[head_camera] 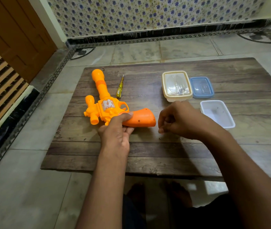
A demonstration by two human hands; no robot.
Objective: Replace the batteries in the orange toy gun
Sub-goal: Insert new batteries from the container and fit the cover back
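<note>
My left hand (115,129) grips the orange toy gun (108,104) at its handle; my right hand (179,119) hovers beside it, fingers curled, contents unclear.

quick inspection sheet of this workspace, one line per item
surface: wooden table, worn.
job's things: orange toy gun flat on table; yellow screwdriver beside its barrel.
clutter: lidded cream box, blue lid, open white tub.
grippers: left hand grips the gun by its grip; right hand curled, fingertips together, contents unclear.
cables: nothing seen.
surroundings: tiled floor, patterned wall, wooden door.
</note>
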